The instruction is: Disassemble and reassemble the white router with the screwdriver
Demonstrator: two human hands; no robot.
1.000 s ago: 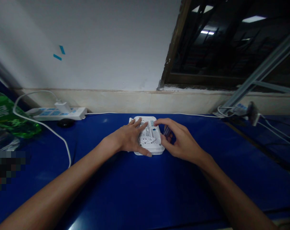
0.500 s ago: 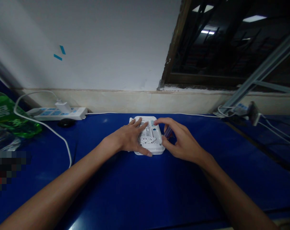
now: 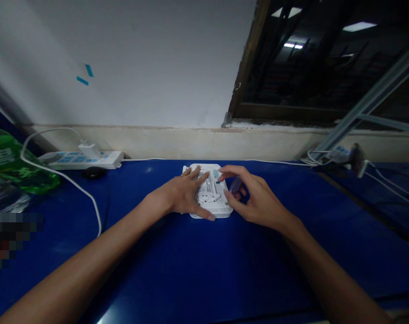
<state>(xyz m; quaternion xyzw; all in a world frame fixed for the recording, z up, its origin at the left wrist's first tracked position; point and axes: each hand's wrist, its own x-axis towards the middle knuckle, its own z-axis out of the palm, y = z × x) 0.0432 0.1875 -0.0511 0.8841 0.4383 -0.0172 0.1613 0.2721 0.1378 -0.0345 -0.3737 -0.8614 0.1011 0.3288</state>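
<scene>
A white router-like box with rows of vent holes and a printed label lies flat on the blue table. Across its left side rests my left hand, fingers spread and pressing on the casing, with the thumb at the near edge. At the box's right edge is my right hand, thumb and index finger apart over the holes. Its other fingers curl round a purple, see-through handle, possibly a screwdriver's; the rest of it is hidden. A small dark blue mark shows on the box near the right index finger.
Along the wall at the left sits a white power strip with a plugged-in charger and a looping white cable. A black mouse-like object and a green plastic package are nearby. A metal strut and cables stand at right.
My right thumb and index finger have shifted slightly left over the box, and the purple handle has tilted or turned a little. My left hand stays where it was.
</scene>
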